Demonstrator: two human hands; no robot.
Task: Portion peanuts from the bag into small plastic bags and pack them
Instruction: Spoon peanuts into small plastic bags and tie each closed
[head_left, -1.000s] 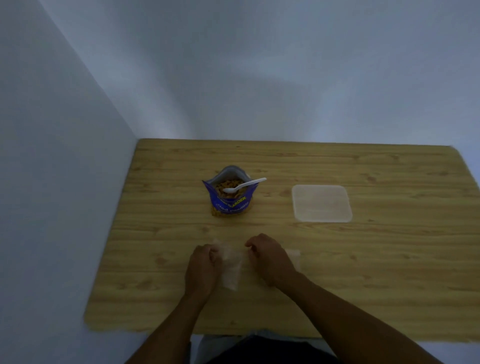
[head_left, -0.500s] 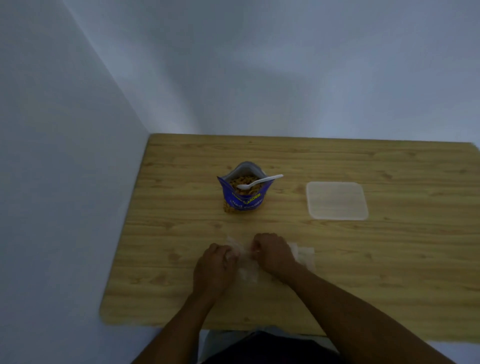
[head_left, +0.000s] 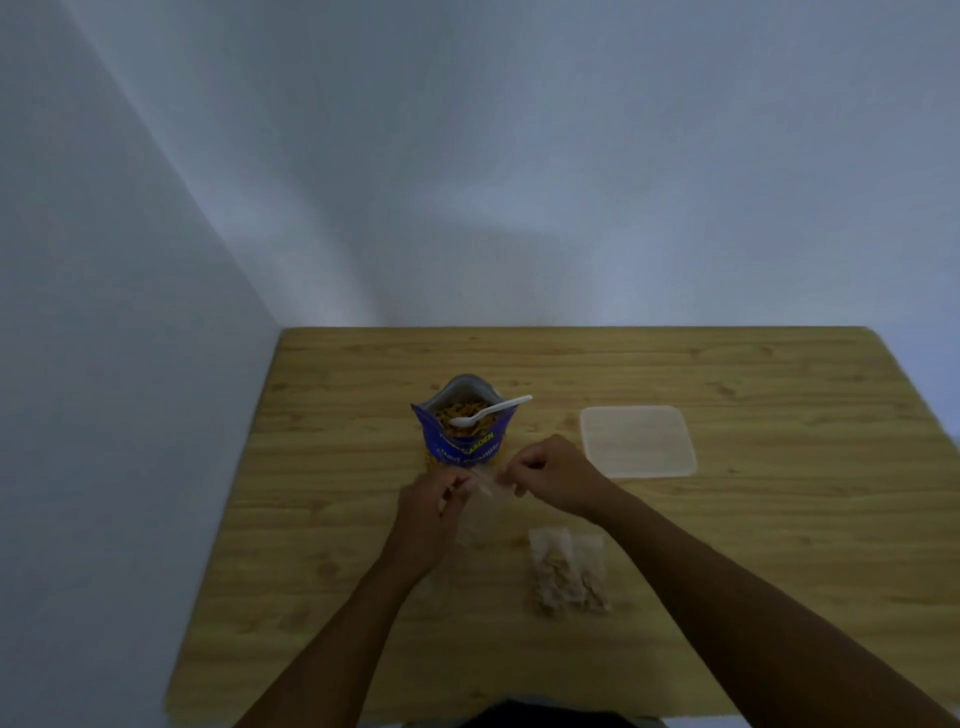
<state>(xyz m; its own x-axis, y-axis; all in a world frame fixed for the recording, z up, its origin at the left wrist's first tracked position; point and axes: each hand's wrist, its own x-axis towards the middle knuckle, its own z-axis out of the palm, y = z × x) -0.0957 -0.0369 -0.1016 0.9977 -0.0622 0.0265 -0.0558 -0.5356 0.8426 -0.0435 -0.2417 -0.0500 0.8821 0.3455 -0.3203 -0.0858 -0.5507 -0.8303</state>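
Both hands are now working nearer the peanut bag than half a second ago, and the filled bags that the right wrist was covering are now lying in plain view.

Left hand: fingers are curling inward and pinching the left edge of a small bag, a clear, limp one that is blurred; whether anything is in it cannot be told. Right hand: fingers are likewise curling and pinching the bag's right edge, so that the bag is hanging between the two hands above the table.

Peanut bag: blue, standing upright and open just beyond the hands, with the left hand's knuckles overlapping its lower corner in this view. Spoon: white, its bowl resting on the peanuts and its handle leaning over the right rim.

Filled bags: two clear packets of peanuts are lying flat side by side, touching, on the near side of the right hand and beside its forearm.

Plastic lid: a translucent square with rounded corners is lying flat to the right of the peanut bag, near the right hand yet apart from it.
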